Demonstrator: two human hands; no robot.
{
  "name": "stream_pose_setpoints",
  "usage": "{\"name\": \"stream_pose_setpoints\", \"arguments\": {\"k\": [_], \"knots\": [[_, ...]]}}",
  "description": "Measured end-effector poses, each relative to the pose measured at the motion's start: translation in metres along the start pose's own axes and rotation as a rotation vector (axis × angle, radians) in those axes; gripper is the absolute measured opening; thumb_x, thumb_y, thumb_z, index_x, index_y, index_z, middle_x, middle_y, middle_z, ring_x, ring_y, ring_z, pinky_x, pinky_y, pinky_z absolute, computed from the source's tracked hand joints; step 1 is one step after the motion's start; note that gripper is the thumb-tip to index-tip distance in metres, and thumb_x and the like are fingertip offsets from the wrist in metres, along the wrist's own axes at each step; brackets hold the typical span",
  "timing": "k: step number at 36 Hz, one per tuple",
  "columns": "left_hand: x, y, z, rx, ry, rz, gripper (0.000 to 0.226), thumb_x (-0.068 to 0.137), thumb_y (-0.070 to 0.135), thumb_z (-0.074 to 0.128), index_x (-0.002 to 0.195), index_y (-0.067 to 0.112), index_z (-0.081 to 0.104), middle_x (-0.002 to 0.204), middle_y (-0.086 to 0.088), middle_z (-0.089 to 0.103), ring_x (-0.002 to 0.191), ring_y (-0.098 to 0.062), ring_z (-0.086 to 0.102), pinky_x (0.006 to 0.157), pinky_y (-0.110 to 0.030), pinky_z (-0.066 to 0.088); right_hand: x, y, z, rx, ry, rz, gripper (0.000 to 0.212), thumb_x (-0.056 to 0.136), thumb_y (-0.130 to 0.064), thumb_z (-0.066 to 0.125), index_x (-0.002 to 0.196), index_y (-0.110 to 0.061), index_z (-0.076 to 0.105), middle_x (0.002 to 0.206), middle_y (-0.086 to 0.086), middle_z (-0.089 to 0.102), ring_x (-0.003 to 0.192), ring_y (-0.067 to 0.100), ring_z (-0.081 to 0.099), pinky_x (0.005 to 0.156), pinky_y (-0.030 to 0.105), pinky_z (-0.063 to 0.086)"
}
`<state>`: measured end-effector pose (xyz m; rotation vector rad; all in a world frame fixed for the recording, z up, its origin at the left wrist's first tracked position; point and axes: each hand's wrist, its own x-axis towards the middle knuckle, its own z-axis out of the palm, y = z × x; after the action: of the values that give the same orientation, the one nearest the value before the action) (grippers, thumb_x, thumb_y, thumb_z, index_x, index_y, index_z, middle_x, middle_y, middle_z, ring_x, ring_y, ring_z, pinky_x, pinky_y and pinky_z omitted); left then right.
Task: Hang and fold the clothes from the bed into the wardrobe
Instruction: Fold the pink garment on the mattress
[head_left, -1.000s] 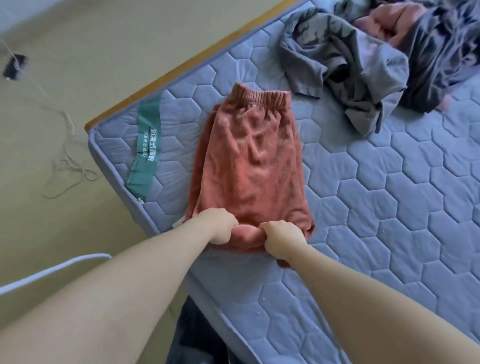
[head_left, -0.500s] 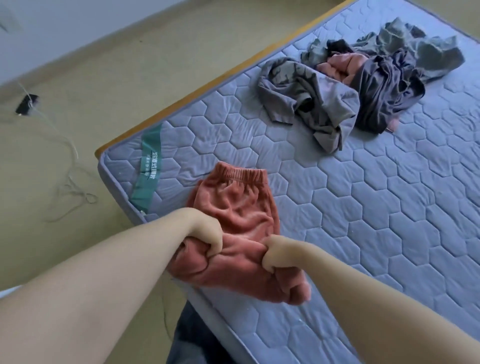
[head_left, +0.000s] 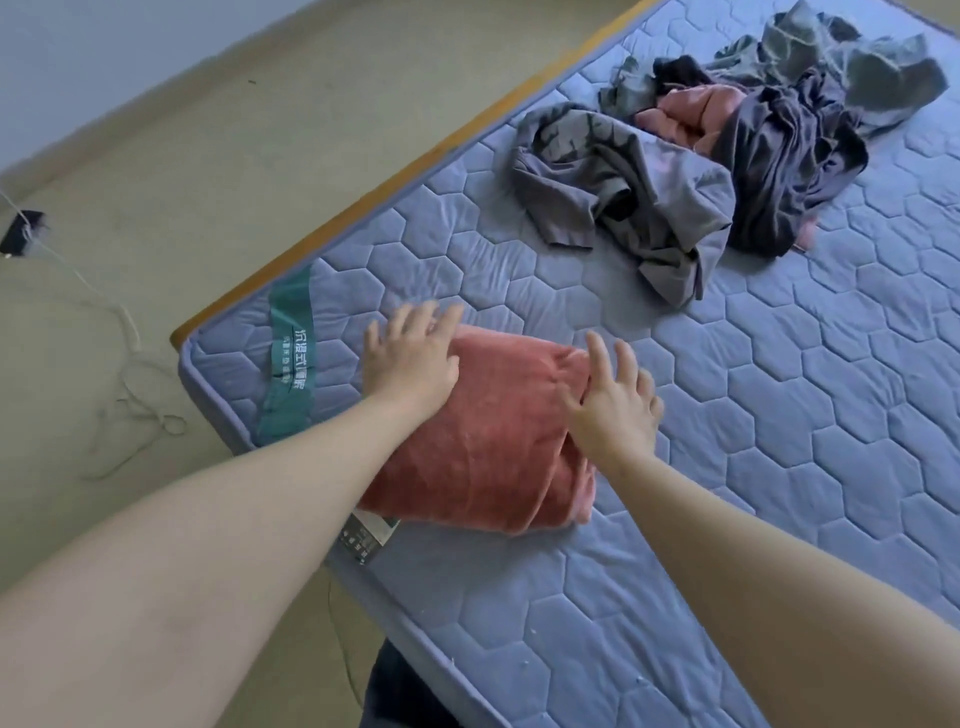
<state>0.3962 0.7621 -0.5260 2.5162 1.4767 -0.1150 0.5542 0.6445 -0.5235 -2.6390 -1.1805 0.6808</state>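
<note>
Fingers (head_left: 423, 323) splayed on folded pink garment (head_left: 498, 441), long axis running near-to-far

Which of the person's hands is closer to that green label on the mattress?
Left. The left hand rests at the red garment's edge next to the green label; the right hand is across the garment, on its other side.

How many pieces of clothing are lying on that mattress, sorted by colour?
Rust-red: 1, the folded fleece garment
Pink: 1, the pink garment
Light grey: 1, the grey garment
Charcoal: 1, the charcoal garment
Grey-green: 1, the grey-green garment
Total: 5 that I can tell apart. The last four are tangled together, so more may be hidden.
</note>
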Motion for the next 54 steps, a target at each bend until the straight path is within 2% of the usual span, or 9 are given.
{"name": "stream_pose_setpoints", "arguments": {"k": [9,14,18,21,26,28,32,41,54], "knots": [[0.002,-0.038,0.082,-0.382,-0.398,-0.293,0.084,0.082,0.061,0.053,0.148,0.039,0.004,0.158,-0.005,-0.004,0.144,-0.031,0.008,0.114,-0.046,0.018,0.024,0.028,0.067,0.314,-0.198,0.429,0.094,0.08,-0.059,0.059,0.15,-0.03,0.003,0.157,0.006,0.007,0.142,0.033,0.016,0.114,0.052,0.017],[0.01,-0.052,0.116,-0.729,-0.374,-0.53,0.113,0.059,0.063,0.073,0.147,0.033,0.008,0.149,-0.012,0.027,0.135,-0.033,0.033,0.111,-0.045,0.029,0.036,0.041,0.099,0.494,-0.22,0.54,0.1,0.071,-0.056,0.069,0.149,-0.03,0.011,0.152,0.01,0.019,0.137,0.035,0.027,0.114,0.048,0.023],[0.01,-0.052,0.131,-0.518,-0.402,-0.653,0.12,0.057,0.074,0.066,0.148,0.031,0.0,0.146,-0.014,0.03,0.135,-0.035,0.03,0.109,-0.048,0.027,0.043,0.046,0.117,0.59,-0.231,0.573,0.102,0.069,-0.053,0.073,0.148,-0.03,0.011,0.149,0.01,0.03,0.132,0.033,0.037,0.111,0.046,0.029],[0.012,-0.052,0.136,-0.464,-0.401,-0.672,0.117,0.055,0.078,0.064,0.146,0.026,0.012,0.144,-0.013,0.033,0.134,-0.033,0.032,0.107,-0.046,0.028,0.044,0.049,0.125,0.666,-0.199,0.555,0.097,0.07,-0.048,0.075,0.145,-0.026,0.018,0.139,0.008,0.042,0.123,0.027,0.046,0.107,0.04,0.034],[0.015,-0.068,0.157,-0.86,-0.441,-0.684,0.114,0.019,0.086,0.068,0.112,0.02,0.058,0.105,0.001,0.069,0.099,-0.021,0.064,0.091,-0.04,0.051,0.037,0.051,0.127,0.812,-0.222,0.552,0.08,0.07,-0.042,0.078,0.135,-0.018,0.037,0.13,0.001,0.051,0.114,0.019,0.051,0.1,0.034,0.039],[0.014,-0.068,0.152,-0.957,-0.494,-0.67,0.099,0.028,0.079,0.074,0.108,0.022,0.063,0.098,0.004,0.071,0.093,-0.017,0.066,0.09,-0.038,0.052,0.037,0.047,0.12,0.904,-0.327,0.56,0.058,0.079,-0.033,0.072,0.127,-0.02,0.042,0.126,-0.001,0.054,0.109,0.018,0.052,0.094,0.03,0.039],[0.014,-0.061,0.13,-1.151,-0.603,-0.709,0.045,0.068,0.043,0.078,0.106,0.022,0.064,0.092,0.001,0.068,0.091,-0.02,0.064,0.085,-0.03,0.049,0.031,0.043,0.11,1.007,-0.611,0.704,0.077,0.062,-0.053,0.07,0.13,-0.021,0.05,0.116,0.006,0.066,0.105,0.025,0.061,0.099,0.041,0.043],[-0.023,-0.057,0.102,-1.38,-0.695,-0.83,0.053,0.06,0.036,0.08,0.106,0.014,0.066,0.094,-0.017,0.071,0.086,-0.032,0.068,0.09,-0.045,0.052,-0.007,0.043,0.08,1.225,-0.758,0.7,0.056,0.063,-0.05,0.065,0.108,-0.016,0.063,0.099,0.016,0.072,0.091,0.034,0.068,0.086,0.046,0.049],[-0.122,0.046,0.027,-1.565,-0.48,-0.717,0.032,0.089,0.028,0.057,0.112,0.005,0.062,0.063,-0.006,0.07,0.07,-0.025,0.062,0.074,-0.031,0.049,-0.071,0.091,-0.036,1.274,-0.809,0.441,0.039,0.069,-0.039,0.059,0.094,-0.01,0.067,0.082,0.016,0.072,0.069,0.029,0.071,0.074,0.039,0.046]]}}
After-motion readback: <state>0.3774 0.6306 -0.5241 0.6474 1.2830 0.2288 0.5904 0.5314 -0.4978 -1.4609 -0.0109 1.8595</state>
